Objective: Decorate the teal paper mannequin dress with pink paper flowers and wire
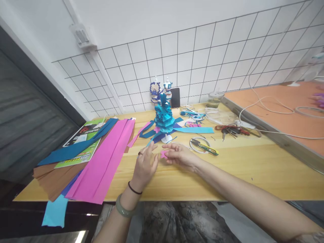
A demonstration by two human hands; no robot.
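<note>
My right hand (pixel 178 156) pinches a small pink paper piece (pixel 163 154) between thumb and fingers, just above the wooden table (pixel 222 180). Facing it on the left is my left hand (pixel 146 163), its thumb apart from the fingers and nothing visible in its grasp. Behind both hands stands a tiered turquoise paper decoration (pixel 164 116) on a small white round base (pixel 166 138). Dark blue paper strips (pixel 147 133) and a light blue strip (pixel 196 130) lie around that base.
On the left, long pink paper sheets (pixel 106 158) and a blue strip (pixel 78 148) overlap a green printed magazine (pixel 87 155). At right lie a utility knife (pixel 205 147) on a wire coil, keys (pixel 231 131) and a cup (pixel 214 100). A dark phone (pixel 175 98) leans behind.
</note>
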